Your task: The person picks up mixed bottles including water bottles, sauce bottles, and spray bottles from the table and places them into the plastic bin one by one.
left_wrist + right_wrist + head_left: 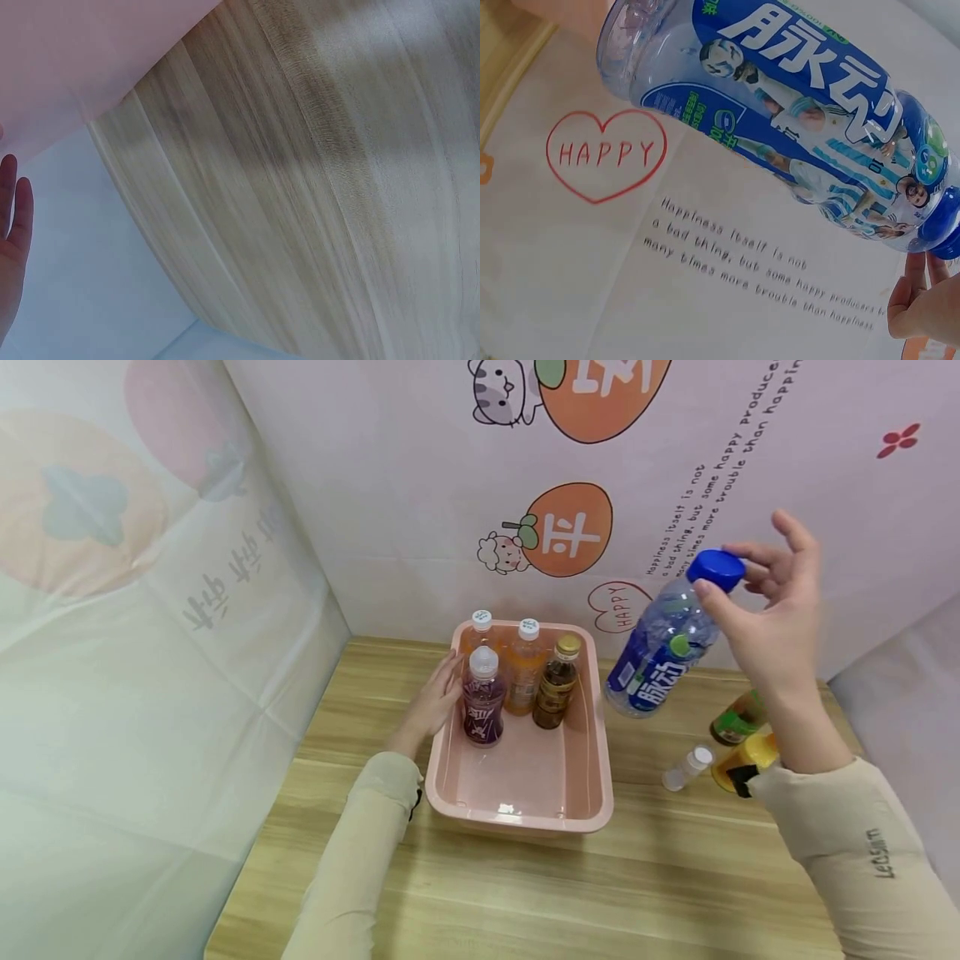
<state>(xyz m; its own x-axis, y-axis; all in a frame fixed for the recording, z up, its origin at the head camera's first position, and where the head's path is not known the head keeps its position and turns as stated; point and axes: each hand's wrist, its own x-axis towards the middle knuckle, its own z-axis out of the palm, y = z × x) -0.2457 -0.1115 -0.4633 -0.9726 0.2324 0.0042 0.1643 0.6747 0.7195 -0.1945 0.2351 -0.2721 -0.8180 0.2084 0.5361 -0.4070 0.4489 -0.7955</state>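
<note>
The blue bottle (663, 647) was up in the air, just right of the pink tub (513, 785). It leaned, with its bottom nearer the tub. The right hand (780, 614) pinched its cap (717, 568) up top. The left hand (437, 700), fingers loose, was at the tub's left side.

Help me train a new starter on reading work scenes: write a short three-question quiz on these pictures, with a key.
1. Count: how many bottles can you see standing in the pink tub?

2. Multiple choice: the right hand holds up a bottle. What colour is its cap?
A. Gold
B. White
C. Blue

3. True or false: the left hand is at the side of the tub and holds no bottle.

Key: 1. Four. 2. C. 3. True.
</note>
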